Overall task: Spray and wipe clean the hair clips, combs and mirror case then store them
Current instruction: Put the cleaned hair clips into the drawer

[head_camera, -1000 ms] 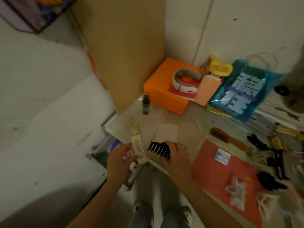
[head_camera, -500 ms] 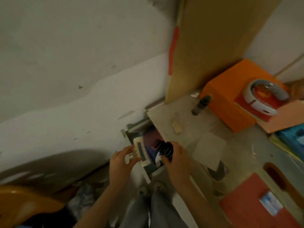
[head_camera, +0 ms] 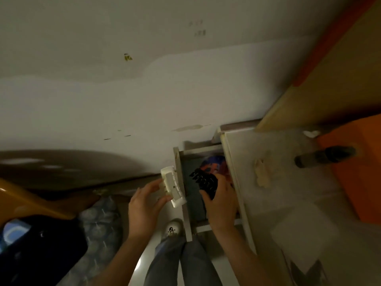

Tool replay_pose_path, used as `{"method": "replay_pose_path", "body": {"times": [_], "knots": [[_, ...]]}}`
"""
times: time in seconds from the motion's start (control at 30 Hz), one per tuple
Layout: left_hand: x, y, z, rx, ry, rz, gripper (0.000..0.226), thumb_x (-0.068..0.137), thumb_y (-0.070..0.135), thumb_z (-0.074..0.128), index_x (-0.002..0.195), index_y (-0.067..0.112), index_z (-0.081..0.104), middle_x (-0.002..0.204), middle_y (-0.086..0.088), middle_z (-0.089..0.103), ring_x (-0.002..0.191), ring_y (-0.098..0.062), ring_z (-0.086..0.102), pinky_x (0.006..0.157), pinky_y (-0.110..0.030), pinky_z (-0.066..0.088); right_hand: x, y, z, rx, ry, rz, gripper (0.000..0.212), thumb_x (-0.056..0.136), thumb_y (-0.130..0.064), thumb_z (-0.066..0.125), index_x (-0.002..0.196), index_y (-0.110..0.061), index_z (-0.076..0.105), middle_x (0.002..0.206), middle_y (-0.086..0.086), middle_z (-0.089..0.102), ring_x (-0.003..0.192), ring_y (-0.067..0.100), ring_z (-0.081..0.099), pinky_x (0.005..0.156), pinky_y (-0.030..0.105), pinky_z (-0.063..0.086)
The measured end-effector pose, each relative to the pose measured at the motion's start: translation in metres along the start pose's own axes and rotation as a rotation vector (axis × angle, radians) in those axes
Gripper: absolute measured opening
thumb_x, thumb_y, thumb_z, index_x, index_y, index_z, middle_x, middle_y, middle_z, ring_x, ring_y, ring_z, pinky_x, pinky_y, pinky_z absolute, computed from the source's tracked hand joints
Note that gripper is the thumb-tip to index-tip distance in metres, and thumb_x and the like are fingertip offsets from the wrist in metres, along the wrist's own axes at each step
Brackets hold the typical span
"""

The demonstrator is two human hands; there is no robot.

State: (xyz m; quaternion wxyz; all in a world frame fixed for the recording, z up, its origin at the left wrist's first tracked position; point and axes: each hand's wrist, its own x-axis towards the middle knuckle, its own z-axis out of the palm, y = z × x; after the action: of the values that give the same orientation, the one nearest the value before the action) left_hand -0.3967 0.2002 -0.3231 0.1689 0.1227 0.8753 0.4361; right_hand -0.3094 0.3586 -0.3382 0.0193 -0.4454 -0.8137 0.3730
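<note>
My left hand [head_camera: 145, 205] grips a white hair clip [head_camera: 172, 185] just left of the open drawer [head_camera: 181, 182], at its left wall. My right hand [head_camera: 220, 203] holds a black claw clip [head_camera: 204, 179] over the drawer's inside, teeth pointing up-left. A blue and orange item [head_camera: 214, 164] lies at the drawer's far end. A cream clip [head_camera: 262, 176] rests on the tabletop [head_camera: 288, 203] to the right, apart from both hands.
A dark spray bottle [head_camera: 323, 156] lies blurred against an orange box [head_camera: 354, 162] on the table. A white cloth or paper [head_camera: 305, 232] sits lower right. A tall board [head_camera: 321, 83] leans by the wall. My shoe [head_camera: 172, 229] and legs are below; a dark bag [head_camera: 41, 248] lies at left.
The view swung left and down, away from the table's clips and combs. Both hands carried the white and black clips from the table edge to over the open drawer.
</note>
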Motion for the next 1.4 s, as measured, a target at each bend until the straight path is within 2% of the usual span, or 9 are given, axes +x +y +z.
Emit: {"method": "replay_pose_path", "body": {"times": [0.17,0.33,0.53,0.67,0.77,0.83,1.1,1.27,1.4], "knots": [[0.012,-0.016,0.009,0.031,0.059,-0.034,0.047,0.076,0.018,0.076,0.12,0.024,0.06,0.113,0.008,0.06,0.109,-0.021,0.058,0.089,-0.033,0.047,0.016,0.011,0.027,0.013,-0.003,-0.01,0.069,0.083,-0.034,0.07,0.141,-0.014,0.038,0.136,0.005,0.05,0.125,0.019,0.048,0.1,0.037,0.047],[0.023,-0.035,0.016,0.069,0.09,-0.05,0.05,0.075,0.02,0.077,0.119,0.033,0.056,0.111,0.011,0.059,0.104,-0.018,0.059,0.084,-0.028,0.046,0.034,0.021,0.054,0.039,0.032,-0.022,0.06,0.081,-0.03,0.074,0.131,-0.01,0.047,0.131,0.01,0.054,0.119,0.024,0.052,0.092,0.039,0.051],[0.026,-0.053,0.02,0.087,0.09,-0.078,0.051,0.073,0.028,0.077,0.116,0.041,0.053,0.113,0.005,0.063,0.102,-0.018,0.061,0.085,-0.034,0.05,0.05,0.033,0.085,0.043,0.071,-0.034,0.055,0.08,-0.022,0.075,0.127,-0.007,0.05,0.13,0.014,0.055,0.118,0.027,0.055,0.09,0.038,0.053],[0.024,-0.054,0.021,0.058,0.061,-0.045,0.049,0.067,0.047,0.066,0.114,0.044,0.053,0.111,0.012,0.06,0.099,-0.009,0.06,0.079,-0.014,0.041,0.055,0.038,0.102,0.033,0.103,-0.07,0.055,0.08,-0.02,0.075,0.127,-0.007,0.05,0.129,0.013,0.055,0.118,0.026,0.055,0.09,0.038,0.053],[0.022,-0.054,0.022,0.051,0.052,-0.033,0.05,0.066,0.049,0.064,0.115,0.042,0.055,0.112,0.012,0.06,0.099,-0.008,0.06,0.079,-0.011,0.039,0.058,0.043,0.107,0.011,0.111,-0.055,0.053,0.081,-0.021,0.074,0.126,-0.008,0.051,0.129,0.013,0.056,0.119,0.027,0.055,0.092,0.034,0.05],[0.021,-0.056,0.022,0.057,0.048,-0.033,0.051,0.066,0.048,0.065,0.115,0.04,0.055,0.114,0.01,0.061,0.101,-0.01,0.06,0.08,-0.011,0.038,0.061,0.046,0.109,0.004,0.118,-0.048,0.051,0.081,-0.022,0.074,0.124,-0.009,0.052,0.126,0.012,0.057,0.117,0.027,0.055,0.091,0.029,0.046],[0.015,-0.067,0.021,0.117,0.053,-0.047,0.054,0.069,0.029,0.077,0.116,0.04,0.054,0.114,0.006,0.061,0.102,-0.011,0.056,0.077,-0.01,0.033,0.066,0.056,0.114,-0.082,0.077,-0.031,0.056,0.082,-0.025,0.073,0.129,-0.008,0.047,0.137,0.015,0.049,0.129,0.031,0.045,0.101,0.047,0.044],[0.012,-0.069,0.022,0.094,0.048,-0.061,0.054,0.07,0.025,0.079,0.116,0.038,0.056,0.116,0.007,0.06,0.104,-0.01,0.055,0.077,-0.01,0.035,0.064,0.055,0.112,-0.089,0.057,0.003,0.062,0.082,-0.028,0.072,0.134,-0.01,0.044,0.14,0.014,0.047,0.13,0.032,0.042,0.101,0.048,0.043],[0.009,-0.062,0.019,0.076,0.056,-0.042,0.054,0.07,0.022,0.08,0.115,0.04,0.055,0.115,0.01,0.058,0.1,-0.004,0.053,0.077,-0.008,0.034,0.055,0.05,0.096,0.044,0.052,0.031,0.057,0.088,-0.032,0.065,0.137,-0.014,0.043,0.14,0.01,0.048,0.13,0.027,0.042,0.103,0.043,0.044]]}}
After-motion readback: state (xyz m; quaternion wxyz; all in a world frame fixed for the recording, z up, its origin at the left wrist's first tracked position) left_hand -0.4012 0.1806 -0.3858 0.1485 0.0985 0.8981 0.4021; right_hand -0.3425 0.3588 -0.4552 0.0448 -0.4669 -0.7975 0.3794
